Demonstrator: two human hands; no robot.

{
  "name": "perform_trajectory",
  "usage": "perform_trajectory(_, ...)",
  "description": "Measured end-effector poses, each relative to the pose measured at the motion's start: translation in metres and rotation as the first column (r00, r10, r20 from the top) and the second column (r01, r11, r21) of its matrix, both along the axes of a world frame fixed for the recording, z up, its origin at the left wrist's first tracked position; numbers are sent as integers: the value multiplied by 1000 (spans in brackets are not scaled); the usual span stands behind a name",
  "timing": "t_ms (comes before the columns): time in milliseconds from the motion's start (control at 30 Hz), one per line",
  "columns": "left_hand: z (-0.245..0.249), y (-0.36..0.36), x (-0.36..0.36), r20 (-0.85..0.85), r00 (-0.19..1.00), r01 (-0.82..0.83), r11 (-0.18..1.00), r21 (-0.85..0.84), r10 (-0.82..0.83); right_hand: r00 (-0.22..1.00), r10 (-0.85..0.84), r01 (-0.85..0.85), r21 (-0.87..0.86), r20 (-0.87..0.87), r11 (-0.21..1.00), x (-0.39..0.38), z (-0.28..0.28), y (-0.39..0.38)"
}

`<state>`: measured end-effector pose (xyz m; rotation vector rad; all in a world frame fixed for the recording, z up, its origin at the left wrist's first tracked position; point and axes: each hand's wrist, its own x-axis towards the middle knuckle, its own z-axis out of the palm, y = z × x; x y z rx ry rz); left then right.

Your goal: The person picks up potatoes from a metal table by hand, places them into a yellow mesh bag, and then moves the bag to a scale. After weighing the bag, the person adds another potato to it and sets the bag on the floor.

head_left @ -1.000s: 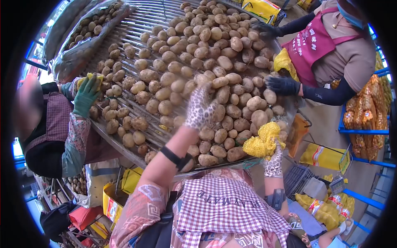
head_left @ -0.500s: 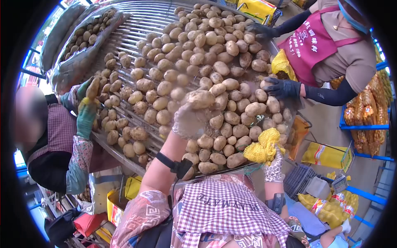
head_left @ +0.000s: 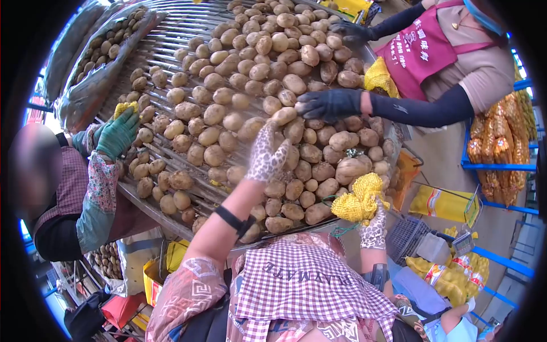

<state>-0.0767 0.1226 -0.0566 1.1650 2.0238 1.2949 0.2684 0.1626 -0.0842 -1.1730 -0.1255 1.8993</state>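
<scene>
My left hand, in a leopard-print glove, reaches over the potatoes on the slatted metal table. Its fingers are apart and nothing is held in them; a potato lies just beyond the fingertips. My right hand, gloved alike, grips a bunched yellow mesh bag at the table's near right edge. Beside the bag rests a large potato. Many potatoes surround both, some blurred by motion.
Across the table, a co-worker's black-gloved hand touches potatoes near my left hand. At the left, another co-worker's green-gloved hand is by a yellow mesh piece. A potato sack stands at the far left; a crate sits right.
My left hand has let go of a large potato and its fingers have spread. My right hand keeps the mesh bag. The black-gloved hand opposite has moved left, toward my left hand.
</scene>
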Motion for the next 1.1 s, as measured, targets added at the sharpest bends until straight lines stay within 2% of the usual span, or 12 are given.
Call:
perform_trajectory(67,22,19,0,-402,896,30,928,-371,-190,999,-27,26,8,22,1000,0,14,-5)
perform_trajectory(167,30,42,15,-475,809,12,818,-575,-346,997,-55,54,27,44,998,1,15,-13)
perform_trajectory(367,-11,64,32,-451,852,33,887,-462,-266,997,-74,74,-70,7,995,-4,6,-20)
perform_trajectory(600,-28,75,14,-398,900,115,978,-174,-177,1000,-30,30,3,-4,1000,-16,10,-19)
perform_trajectory(667,-20,82,5,210,977,69,990,-126,-41,999,-44,44,39,-2,998,-13,10,-22)
perform_trajectory(700,-17,82,0,590,807,-20,998,64,-22,998,-50,51,27,-24,998,-8,4,-22)
perform_trajectory(733,-3,75,-1,589,808,-24,998,64,-18,998,-53,53,11,-47,999,-6,0,-22)
perform_trajectory(800,21,50,0,992,99,-30,996,79,-76,996,0,-2,-21,-85,1000,-14,14,-21)
perform_trajectory(833,17,45,-2,987,-42,23,987,159,-158,998,-7,5,-35,-54,999,-15,11,-20)
perform_trajectory(1000,16,29,8,970,-190,-10,988,151,-150,1000,-8,9,-42,21,999,-24,9,-14)
perform_trajectory(1067,15,31,28,968,195,-39,985,169,-158,999,24,-24,-28,23,999,-25,8,-11)
perform_trajectory(1100,11,26,39,938,301,4,983,182,-174,1000,21,-20,-33,20,999,-24,6,-10)
